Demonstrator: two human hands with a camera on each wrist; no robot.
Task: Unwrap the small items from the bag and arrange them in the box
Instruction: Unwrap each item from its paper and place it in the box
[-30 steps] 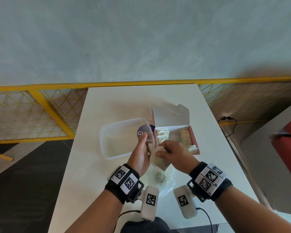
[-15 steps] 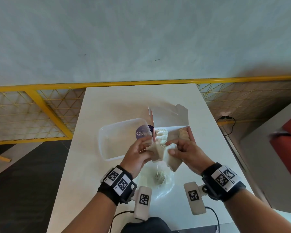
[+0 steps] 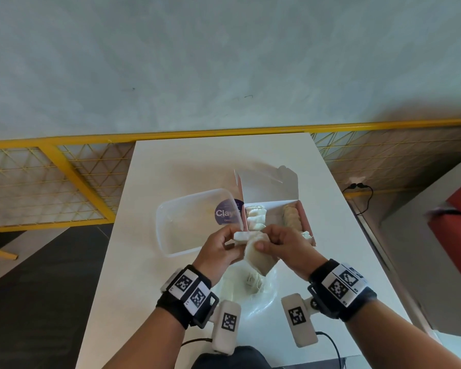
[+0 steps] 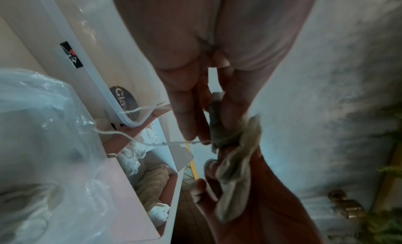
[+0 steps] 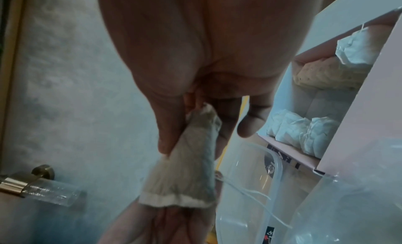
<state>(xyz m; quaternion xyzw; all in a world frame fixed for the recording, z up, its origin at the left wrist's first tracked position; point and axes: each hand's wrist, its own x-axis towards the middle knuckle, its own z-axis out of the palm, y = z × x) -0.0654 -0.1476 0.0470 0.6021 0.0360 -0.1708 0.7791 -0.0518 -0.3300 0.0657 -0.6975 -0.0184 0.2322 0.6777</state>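
Both hands hold one beige tea bag [image 3: 258,258] just in front of the open pink box [image 3: 306,219]. My left hand [image 3: 237,237] pinches its small white folded end [image 3: 241,236] between thumb and fingers; in the left wrist view a thin string [image 4: 130,137] trails from that folded end [image 4: 217,124]. My right hand [image 3: 264,242] pinches the tea bag's upper part [image 5: 191,161], and the pouch hangs below it. The box holds a row of white tea bags [image 3: 256,217] on the left and beige ones [image 3: 290,217] on the right. A clear plastic bag [image 3: 250,291] with more tea bags lies under the hands.
A clear plastic tub [image 3: 171,230] with a purple label stands left of the box, touching it. The box lid [image 3: 272,185] stands upright behind. The white table [image 3: 197,161] is narrow; a yellow mesh rail [image 3: 64,182] runs behind it, and a red seat [image 3: 458,235] is at right.
Both hands rose from over the plastic bag toward the box with the tea bag. The left hand now pinches the white folded end apart from the pouch.
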